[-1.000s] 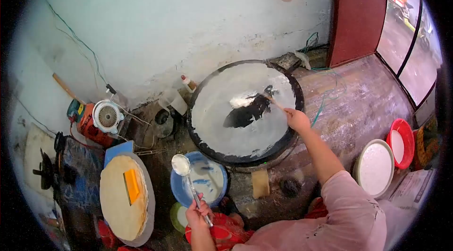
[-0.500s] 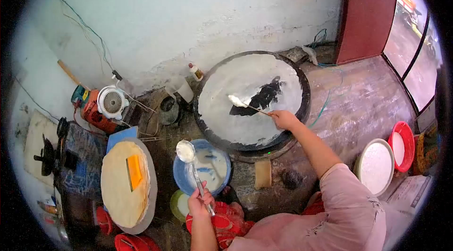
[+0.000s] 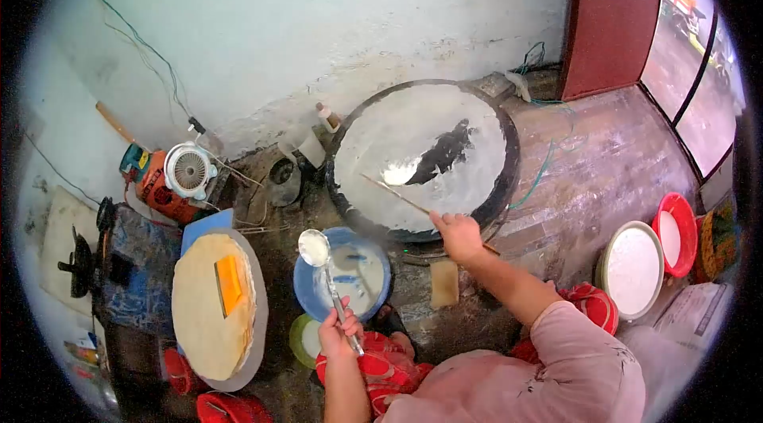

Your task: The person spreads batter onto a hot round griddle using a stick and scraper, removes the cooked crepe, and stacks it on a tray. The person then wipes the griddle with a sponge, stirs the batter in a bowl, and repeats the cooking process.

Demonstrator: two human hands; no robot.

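My left hand (image 3: 340, 331) is closed around the handle of a metal ladle (image 3: 314, 249) whose bowl holds white batter. That bowl hangs over the left rim of a blue basin (image 3: 299, 289) with more batter inside. My right hand (image 3: 458, 235) grips a thin wooden stick (image 3: 397, 195) reaching over the large round black griddle (image 3: 338, 191). A layer of white batter (image 3: 445, 105) coats most of the griddle, apart from a dark patch right of centre. A thick lump of batter (image 3: 400, 172) lies at that patch's left end, close to the stick's far end.
Left of the basin rests a stack of thin round flatbreads (image 3: 208, 312) with an orange scraper (image 3: 229, 284) on top. A blower (image 3: 189, 171) stands behind. At right are a pale basin (image 3: 633, 272) and a red basin (image 3: 675, 236), both holding something white. A sponge-like block (image 3: 444, 284) lies before the griddle.
My right hand has moved toward me and left, bringing the stick across the griddle's front. Batter that sat on the stick's end now lies on the griddle. The ladle has barely moved.
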